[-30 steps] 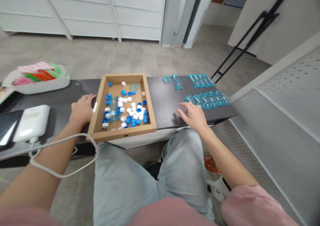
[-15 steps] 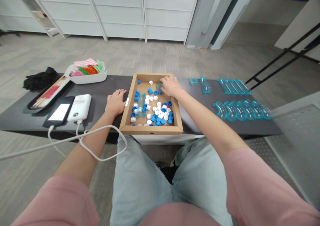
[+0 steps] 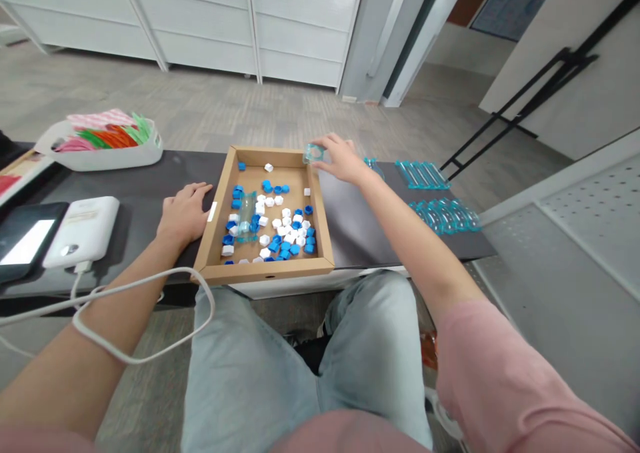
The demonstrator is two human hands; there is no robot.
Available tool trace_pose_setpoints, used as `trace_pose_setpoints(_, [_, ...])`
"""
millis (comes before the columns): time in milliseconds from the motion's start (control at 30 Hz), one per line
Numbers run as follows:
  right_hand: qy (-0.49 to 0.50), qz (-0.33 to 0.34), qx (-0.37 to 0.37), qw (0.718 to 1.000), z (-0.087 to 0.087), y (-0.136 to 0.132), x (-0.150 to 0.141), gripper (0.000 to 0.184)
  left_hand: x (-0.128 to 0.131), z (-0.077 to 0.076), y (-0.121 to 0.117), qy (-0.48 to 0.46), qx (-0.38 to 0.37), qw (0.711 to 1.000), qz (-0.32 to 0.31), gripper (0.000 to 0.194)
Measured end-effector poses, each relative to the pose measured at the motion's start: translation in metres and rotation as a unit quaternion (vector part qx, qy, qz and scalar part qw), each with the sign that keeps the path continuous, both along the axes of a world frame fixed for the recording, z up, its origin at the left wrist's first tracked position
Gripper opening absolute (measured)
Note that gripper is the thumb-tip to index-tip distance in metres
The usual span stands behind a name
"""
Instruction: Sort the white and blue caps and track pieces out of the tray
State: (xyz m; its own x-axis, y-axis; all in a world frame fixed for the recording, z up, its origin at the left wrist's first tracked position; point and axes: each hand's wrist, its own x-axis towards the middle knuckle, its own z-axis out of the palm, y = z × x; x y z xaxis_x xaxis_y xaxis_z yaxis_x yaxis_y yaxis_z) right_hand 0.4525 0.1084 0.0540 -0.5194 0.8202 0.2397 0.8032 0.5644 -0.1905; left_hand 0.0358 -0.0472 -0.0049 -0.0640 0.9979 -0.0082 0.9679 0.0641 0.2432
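Observation:
My right hand point(image 3: 339, 157) pinches a clear teal square plastic piece with a round hole point(image 3: 313, 153), held over the far right corner of the cardboard tray point(image 3: 270, 276). Inside the tray lie many small blue pieces point(image 3: 287, 252) and white pieces point(image 3: 286, 213), hexagonal in look, mostly heaped near the front right. A longer clear teal plastic piece point(image 3: 247, 207) lies among them toward the left wall. My left hand point(image 3: 186, 211) rests flat on the dark table just left of the tray, fingers stretched, holding nothing.
Right of the tray, straight teal tubes point(image 3: 423, 175) and curved teal tubes point(image 3: 443, 215) lie in rows. On the left are a white power bank point(image 3: 83, 231), a dark phone-like device point(image 3: 30, 236) and a white basket of colourful strips point(image 3: 110, 156). A white cable point(image 3: 145, 285) loops over my left forearm.
My right hand has lifted the square teal piece from inside the tray to its right rim. My left hand stays beside the tray. The view has turned to the right.

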Motion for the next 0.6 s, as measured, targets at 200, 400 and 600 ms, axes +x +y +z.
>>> trace_pose_setpoints(200, [-0.066,-0.068,-0.073,0.993,-0.01,0.003,0.102,0.063,0.003,0.002,-0.001,0.0,0.016,1.0,0.01,0.072])
trace_pose_setpoints(400, [-0.151,-0.08,-0.107,0.98,-0.032,-0.002,0.12,0.062,0.003,0.005,0.0,0.02,0.001,1.0,0.009,0.074])
trace_pose_setpoints(600, [-0.117,-0.088,-0.085,0.986,-0.04,0.012,0.124,0.084,0.003,0.005,0.001,0.025,0.001,0.999,0.019,0.071])
